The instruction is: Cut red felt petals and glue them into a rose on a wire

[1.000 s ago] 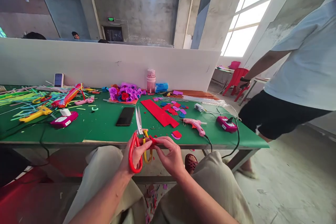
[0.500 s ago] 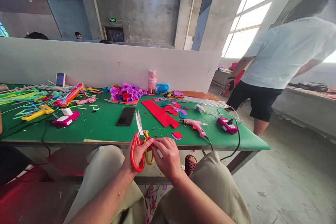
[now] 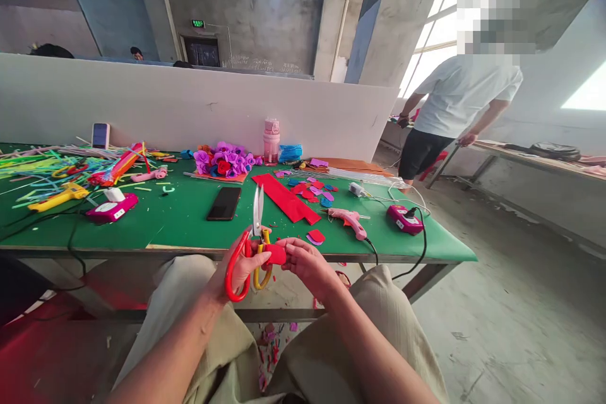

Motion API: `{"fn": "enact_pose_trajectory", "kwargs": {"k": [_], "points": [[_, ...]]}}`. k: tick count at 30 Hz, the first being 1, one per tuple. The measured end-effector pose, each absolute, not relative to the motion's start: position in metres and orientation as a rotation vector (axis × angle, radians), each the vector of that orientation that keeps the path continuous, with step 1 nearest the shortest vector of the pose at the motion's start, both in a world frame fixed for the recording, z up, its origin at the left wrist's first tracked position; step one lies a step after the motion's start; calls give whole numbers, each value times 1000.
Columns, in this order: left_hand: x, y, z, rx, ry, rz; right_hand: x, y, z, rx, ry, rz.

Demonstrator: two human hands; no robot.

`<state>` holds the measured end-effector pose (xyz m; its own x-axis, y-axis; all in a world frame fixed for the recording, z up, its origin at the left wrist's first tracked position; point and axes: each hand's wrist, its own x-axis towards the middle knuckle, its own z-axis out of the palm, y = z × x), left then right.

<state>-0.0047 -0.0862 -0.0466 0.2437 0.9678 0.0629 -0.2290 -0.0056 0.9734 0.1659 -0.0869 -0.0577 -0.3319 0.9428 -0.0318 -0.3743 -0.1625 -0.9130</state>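
Note:
My left hand [image 3: 249,263] is closed around a pair of scissors [image 3: 257,218] with one red and one yellow handle, blades pointing up and away. Its thumb also pins a small red paper piece [image 3: 277,254] with a rounded edge. At the right side of that piece, the fingertips of my right hand [image 3: 310,267] pinch its edge. Both hands are over my lap, just at the table's near edge. Beyond them lie a folded red paper strip [image 3: 286,199] and a small stack of red and purple cut pieces [image 3: 316,237].
On the green table [image 3: 175,227] are a phone [image 3: 224,203], purple and red paper flowers [image 3: 225,161], a pink bottle [image 3: 271,142], a pink glue gun [image 3: 349,219] with its cord, and a power strip [image 3: 404,219]. Coloured strips [image 3: 33,170] pile up left. A person [image 3: 466,98] stands at right.
The red piece now shows plainly between my hands, and my right fingers have opened out somewhat. The scissors have turned more upright. The person at right has moved farther away.

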Motion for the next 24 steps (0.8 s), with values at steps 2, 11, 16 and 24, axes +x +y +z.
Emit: {"fn": "enact_pose_trajectory", "kwargs": {"k": [2, 11, 16, 24], "points": [[-6, -90, -43, 1241, 807, 1036, 170, -88, -56, -760, -1094, 1736], [0, -96, -37, 1376, 821, 963, 179, -92, -56, -797, -1186, 1842], [1, -89, -40, 1397, 924, 1154, 180, -83, -62, -762, -883, 1650], [15, -92, -49, 1272, 963, 1203, 164, -91, -61, -753, -803, 1703]]}}
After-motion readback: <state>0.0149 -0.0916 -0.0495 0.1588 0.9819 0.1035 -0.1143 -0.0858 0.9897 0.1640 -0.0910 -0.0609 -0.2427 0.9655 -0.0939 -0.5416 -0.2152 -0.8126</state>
